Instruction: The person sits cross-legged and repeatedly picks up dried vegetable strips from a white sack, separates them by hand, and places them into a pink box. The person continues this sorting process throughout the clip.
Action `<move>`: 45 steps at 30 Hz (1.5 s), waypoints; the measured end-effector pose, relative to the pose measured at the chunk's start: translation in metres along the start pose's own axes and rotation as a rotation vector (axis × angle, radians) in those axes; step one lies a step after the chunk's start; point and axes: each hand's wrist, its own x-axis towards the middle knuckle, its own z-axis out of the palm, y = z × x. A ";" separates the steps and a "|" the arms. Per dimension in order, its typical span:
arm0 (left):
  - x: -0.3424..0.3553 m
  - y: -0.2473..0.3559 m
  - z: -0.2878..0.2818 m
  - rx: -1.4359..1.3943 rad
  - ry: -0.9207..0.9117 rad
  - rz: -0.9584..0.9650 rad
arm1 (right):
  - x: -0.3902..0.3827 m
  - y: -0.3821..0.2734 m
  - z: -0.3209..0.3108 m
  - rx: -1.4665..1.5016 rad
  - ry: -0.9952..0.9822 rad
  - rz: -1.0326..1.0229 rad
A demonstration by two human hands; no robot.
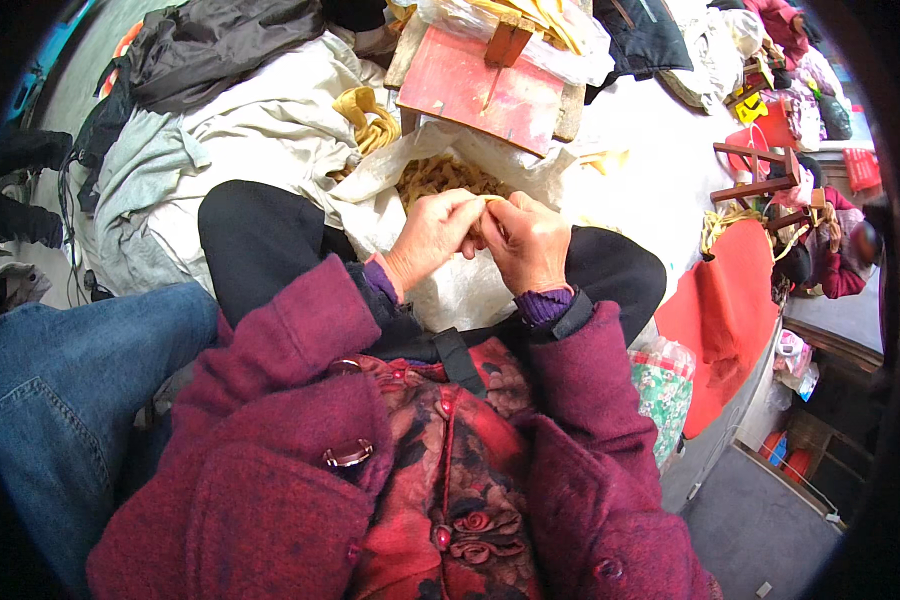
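Note:
My left hand [432, 238] and my right hand [532, 245] meet above my lap, thumbs and fingers pinched together. A small yellow strip [491, 198] shows between the fingertips of both hands; most of it is hidden by the fingers. Just beyond them, an open white sack [370, 218] lies between my knees, with a heap of tan-yellow scraps [448, 178] inside. Past the sack stands a red-topped board [480, 85] with a wooden block [509, 42] fixed upright on it.
A bundle of yellow strips [368, 118] lies on white cloth [270, 120] at left. More strips [545, 18] rest in clear plastic behind the board. Someone's denim-covered leg [80, 370] is close at my left. Red fabric [715, 320], a wooden stool [765, 180] and another person [842, 245] are at right.

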 end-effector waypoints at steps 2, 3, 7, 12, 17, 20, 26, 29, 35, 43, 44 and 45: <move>0.001 -0.001 -0.005 -0.159 -0.013 -0.142 | -0.002 0.002 0.002 0.001 0.054 -0.101; 0.001 -0.002 -0.007 -0.243 -0.065 -0.149 | -0.003 0.004 0.003 0.154 0.070 0.000; 0.001 -0.005 -0.012 -0.503 -0.214 -0.253 | -0.003 0.016 0.006 0.716 0.018 0.484; 0.002 -0.001 -0.014 -0.492 -0.278 -0.182 | 0.003 0.020 0.004 0.939 -0.002 0.651; 0.002 0.006 -0.017 -0.455 -0.288 -0.158 | 0.014 0.027 -0.011 1.415 0.303 0.895; -0.006 0.007 -0.016 -0.450 -0.267 -0.229 | 0.010 0.029 -0.013 1.398 0.264 0.972; -0.011 0.007 -0.018 -0.043 -0.213 -0.114 | -0.006 0.025 -0.006 0.979 -0.013 0.855; -0.011 0.005 -0.015 -0.019 -0.211 -0.103 | -0.006 0.025 -0.003 0.940 0.052 0.828; -0.022 0.002 -0.012 -0.294 -0.235 -0.230 | -0.012 0.025 -0.005 1.256 0.137 0.938; -0.017 -0.002 -0.016 -0.270 -0.229 -0.223 | -0.017 0.012 -0.003 1.212 -0.418 0.854; -0.017 -0.004 -0.016 -0.259 -0.213 -0.257 | -0.017 0.010 0.000 1.347 -0.336 0.847; -0.018 -0.005 -0.017 -0.247 -0.239 -0.262 | -0.018 0.009 0.002 1.308 -0.286 0.870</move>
